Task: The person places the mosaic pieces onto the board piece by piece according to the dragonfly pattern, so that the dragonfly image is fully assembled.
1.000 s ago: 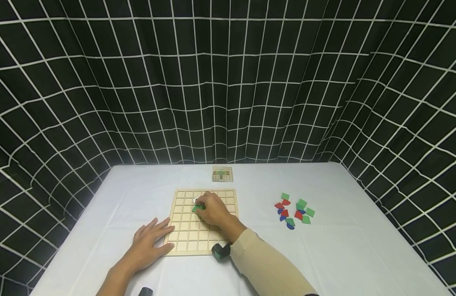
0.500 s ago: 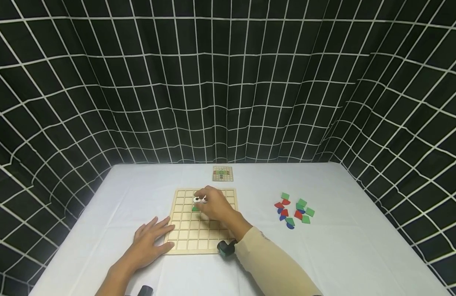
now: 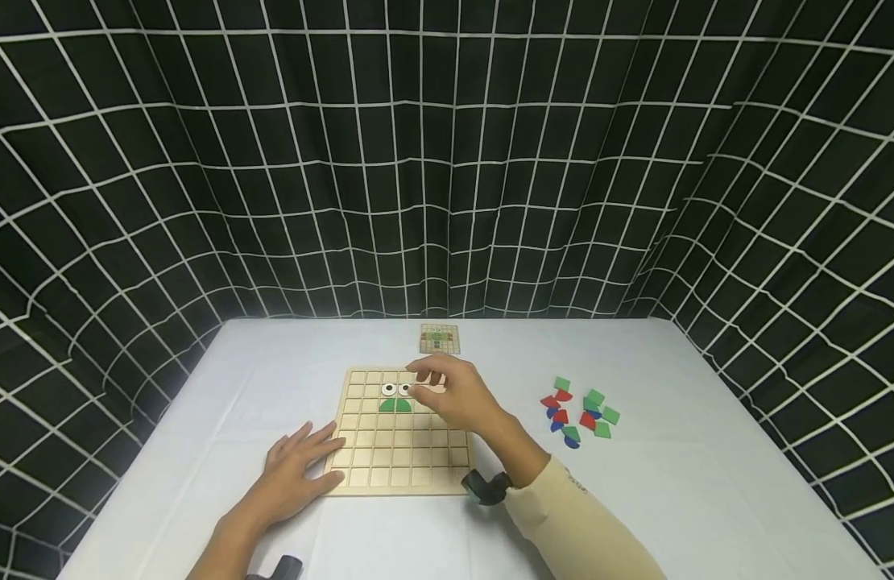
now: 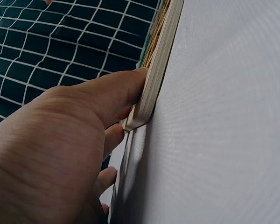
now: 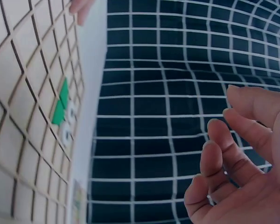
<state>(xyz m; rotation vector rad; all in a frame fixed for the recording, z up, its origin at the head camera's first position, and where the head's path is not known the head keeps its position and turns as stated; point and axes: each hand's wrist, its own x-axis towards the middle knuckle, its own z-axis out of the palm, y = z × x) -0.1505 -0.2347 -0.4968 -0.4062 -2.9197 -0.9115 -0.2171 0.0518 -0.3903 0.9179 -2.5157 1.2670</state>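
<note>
A wooden board (image 3: pixel 399 461) with a grid of square cells lies on the table. Two white eye tiles (image 3: pixel 389 390) sit side by side in its upper cells, with two green quarter-round tiles (image 3: pixel 386 405) directly below them. My left hand (image 3: pixel 296 474) lies spread at the board's left edge; the left wrist view shows the thumb touching the board's rim (image 4: pixel 151 91). Over the board's upper right part is my right hand (image 3: pixel 456 395), fingers loosely bent. In the right wrist view its fingertips (image 5: pixel 218 128) are apart and hold nothing.
Loose green, red and blue pieces (image 3: pixel 588 421) are scattered on the white table (image 3: pixel 693 483) right of the board. A small pattern card (image 3: pixel 439 339) lies behind the board. Black curtains (image 3: pixel 447 161) with white grid lines surround the table.
My right hand has let go over the tiles and moved right, uncovering both eye tiles and the two green tiles. The left hand has stayed at the board's edge.
</note>
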